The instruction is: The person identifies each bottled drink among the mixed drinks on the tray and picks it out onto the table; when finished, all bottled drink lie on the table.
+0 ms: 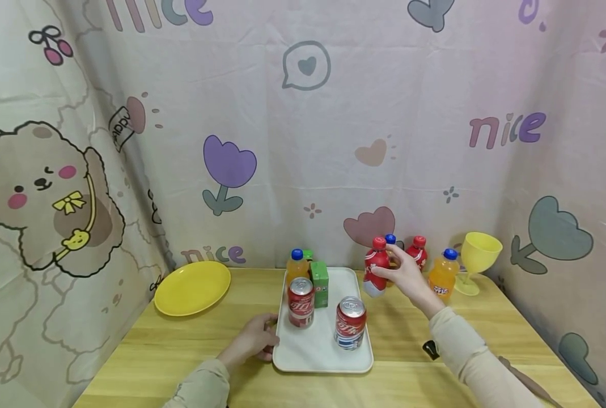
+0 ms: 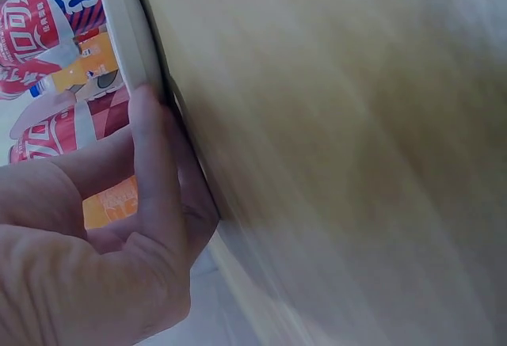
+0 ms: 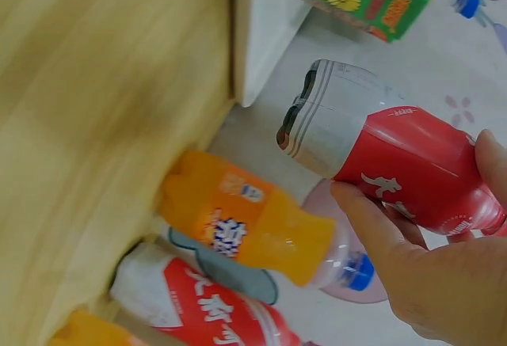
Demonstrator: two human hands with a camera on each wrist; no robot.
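My right hand (image 1: 405, 273) grips a red-labelled bottle (image 1: 377, 266) with a red cap, held off the table just right of the white tray (image 1: 328, 362). In the right wrist view the bottle (image 3: 412, 164) is tilted, its base clear of the table. Bent fingers of my left hand (image 1: 257, 338) hold the tray's left rim; the left wrist view shows them at that edge (image 2: 135, 37). On the tray stand two red cola cans, one at left (image 1: 301, 303) and one at front right (image 1: 351, 324), plus a green drink carton (image 1: 320, 285) and an orange-drink bottle (image 1: 296, 265).
Right of the tray stand another red-capped bottle (image 1: 419, 249), an orange-drink bottle (image 1: 443, 275) and a yellow goblet (image 1: 478, 252). A yellow plate (image 1: 193, 288) lies at the left. A small black object (image 1: 431, 349) lies by the right forearm. A patterned curtain (image 1: 292, 170) hangs behind the table.
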